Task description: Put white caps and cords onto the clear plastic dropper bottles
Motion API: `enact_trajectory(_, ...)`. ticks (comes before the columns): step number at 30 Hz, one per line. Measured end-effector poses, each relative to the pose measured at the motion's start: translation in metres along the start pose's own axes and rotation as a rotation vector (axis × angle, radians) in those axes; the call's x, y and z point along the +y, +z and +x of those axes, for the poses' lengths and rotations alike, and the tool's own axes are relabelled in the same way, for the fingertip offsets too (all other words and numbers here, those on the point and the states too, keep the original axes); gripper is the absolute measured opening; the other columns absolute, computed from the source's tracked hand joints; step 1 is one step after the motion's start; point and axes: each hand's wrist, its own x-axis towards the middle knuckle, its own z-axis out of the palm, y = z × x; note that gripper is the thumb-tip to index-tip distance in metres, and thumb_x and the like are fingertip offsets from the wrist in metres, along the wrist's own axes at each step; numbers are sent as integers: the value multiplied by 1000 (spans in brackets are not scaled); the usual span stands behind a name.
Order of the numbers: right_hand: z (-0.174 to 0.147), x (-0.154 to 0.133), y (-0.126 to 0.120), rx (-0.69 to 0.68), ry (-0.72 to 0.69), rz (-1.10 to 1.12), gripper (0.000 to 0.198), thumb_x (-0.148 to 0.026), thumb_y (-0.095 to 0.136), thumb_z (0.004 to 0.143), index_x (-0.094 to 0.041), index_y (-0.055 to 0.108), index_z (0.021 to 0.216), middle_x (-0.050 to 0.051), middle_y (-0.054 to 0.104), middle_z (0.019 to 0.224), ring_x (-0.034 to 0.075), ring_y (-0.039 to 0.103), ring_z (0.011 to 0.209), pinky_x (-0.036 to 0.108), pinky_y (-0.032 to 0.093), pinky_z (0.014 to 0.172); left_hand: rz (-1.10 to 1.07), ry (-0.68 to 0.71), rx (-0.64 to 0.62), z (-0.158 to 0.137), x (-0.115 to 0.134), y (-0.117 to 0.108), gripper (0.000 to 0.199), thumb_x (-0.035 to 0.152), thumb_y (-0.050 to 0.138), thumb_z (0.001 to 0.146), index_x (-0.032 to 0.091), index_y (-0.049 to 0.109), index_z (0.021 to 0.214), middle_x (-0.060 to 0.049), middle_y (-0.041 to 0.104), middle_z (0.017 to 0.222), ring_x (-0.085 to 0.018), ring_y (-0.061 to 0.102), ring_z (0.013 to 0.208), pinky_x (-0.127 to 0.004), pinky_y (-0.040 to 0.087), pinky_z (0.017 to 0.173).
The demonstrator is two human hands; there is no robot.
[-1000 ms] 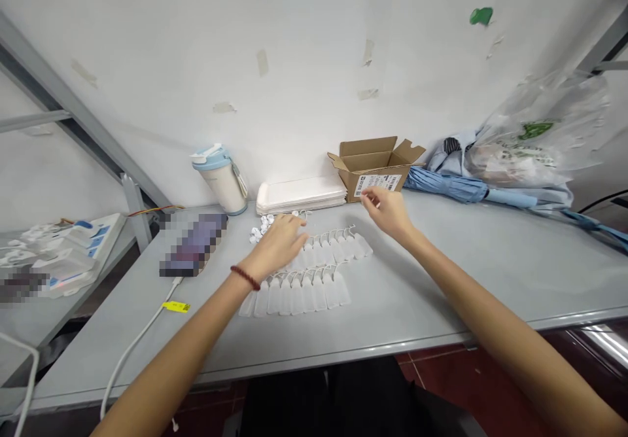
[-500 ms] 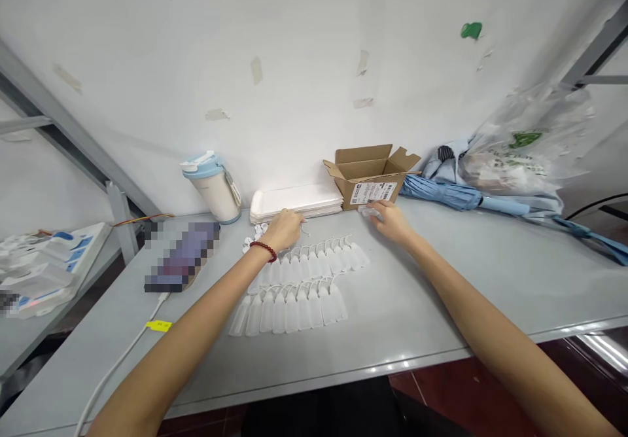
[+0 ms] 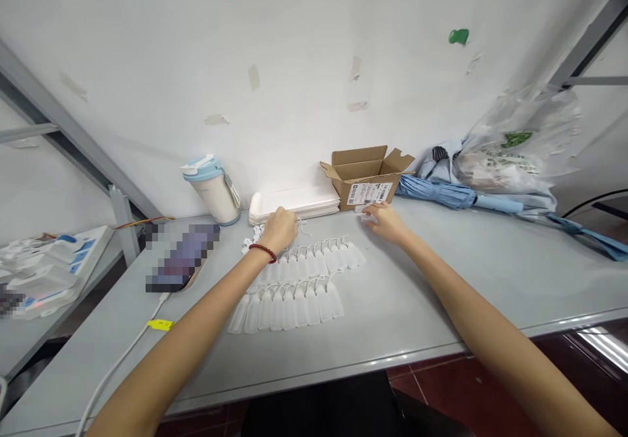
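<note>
- white wall (image 3: 294, 44): ran behind everything.
- gray table (image 3: 407, 293): carried the whole layout.
- plastic bag (image 3: 520, 156): sat at the far right, against the wall.
- blue umbrella (image 3: 436, 192): lay folded, right of the box.
- cardboard box (image 3: 344, 193): stood with its flaps up, printed label facing the person.
- white stack (image 3: 294, 203): lay flat, just left of the box.
- tumbler (image 3: 214, 195): stood left of the stack, blue lid on.
- phone (image 3: 186, 257): lay on the left, screen pixelated, white cable (image 3: 118, 365) running from it.
- translucent tags (image 3: 294, 309): lay mid-table in two rows, one behind the other, loops pointing away from the person.
- left hand (image 3: 280, 229): was above the left part of the back row, fingers curled; could not tell if they gripped anything.
- right hand (image 3: 386, 222): was in front of the box, fingers bent at a clear piece (image 3: 367, 217); could not tell if they had pinched it.
- dark red bracelet (image 3: 263, 252): circled the left wrist.
- white bits (image 3: 250, 241): were piled just left of the left hand, partly hidden.
- thin string (image 3: 305, 229): lay just right of the left hand.
</note>
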Motion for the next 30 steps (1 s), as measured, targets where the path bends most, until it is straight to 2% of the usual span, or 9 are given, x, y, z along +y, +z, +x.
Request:
enact_trajectory(4, -1, -10, -10, 45, -7, 24, 27, -13, 55, 76, -10, 61, 102, 14, 63, 92, 27, 55, 92, 38, 44, 82, -119, -26, 134, -22, -8, -11, 25, 20, 48, 81, 15, 71, 76, -12, 71, 87, -28, 60, 93, -37, 45, 85)
enact_trajectory(8, -6, -39, -23, 177, -68, 132, 28, -18, 49, 83, -14, 52, 110, 13, 56, 99, 24, 54, 91, 35, 44, 78, -242, -125, 291, -50, -17, -15, 29, 30, 47, 84, 17, 70, 70, -7, 73, 82, -23, 64, 83, -32, 46, 78)
enact_trajectory(10, -12, -60, -28, 261, -135, 243, 20, -20, 49, 83, -17, 51, 103, 10, 55, 93, 21, 54, 82, 33, 44, 73, -387, -191, 413, -61, -18, -18, 27, 31, 52, 81, 17, 67, 64, -4, 72, 75, -20, 64, 75, -28, 47, 73)
enact_trajectory(13, -23, -92, -36, 312, -185, 407, 9, -22, 54, 81, -21, 49, 89, 4, 54, 82, 17, 51, 71, 30, 44, 65, -618, -241, 611, -69, -11, -23, 24, 29, 58, 77, 18, 63, 57, -1, 69, 68, -17, 63, 71, -26, 47, 72)
enact_trajectory(15, -30, -110, -40, 350, -172, 519, 9, -22, 56, 80, -22, 47, 81, 4, 54, 84, 15, 50, 70, 29, 44, 64, -716, -251, 651, -71, -3, -25, 24, 27, 59, 76, 17, 61, 55, -1, 66, 65, -16, 61, 69, -26, 46, 70)
enact_trajectory(19, -40, -130, -40, 319, -148, 664, 13, -22, 59, 80, -22, 47, 73, 4, 56, 87, 16, 54, 75, 28, 44, 64, -1043, -345, 483, -74, 12, -25, 20, 27, 66, 71, 16, 58, 58, 1, 60, 58, -12, 56, 59, -24, 43, 58)
enact_trajectory(23, -42, -130, -33, 255, -129, 719, 11, -26, 60, 81, -21, 52, 75, 5, 58, 89, 17, 56, 80, 31, 45, 69, -1412, -418, 308, -75, 20, -23, 19, 26, 69, 68, 17, 55, 77, 3, 60, 61, -11, 56, 59, -24, 45, 61)
enact_trajectory(26, -41, -128, -29, 206, -104, 802, 13, -28, 62, 81, -21, 53, 74, 5, 58, 90, 17, 56, 83, 32, 46, 74, -1547, -428, 220, -77, 24, -25, 21, 27, 69, 69, 15, 58, 83, 1, 60, 66, -11, 57, 65, -25, 46, 64)
enact_trajectory(30, -42, -130, -29, 148, -71, 881, 14, -30, 63, 80, -20, 55, 74, 5, 57, 90, 17, 57, 84, 32, 48, 75, -1603, -420, 118, -80, 28, -27, 19, 27, 68, 70, 14, 61, 82, 0, 61, 71, -11, 57, 69, -25, 46, 66)
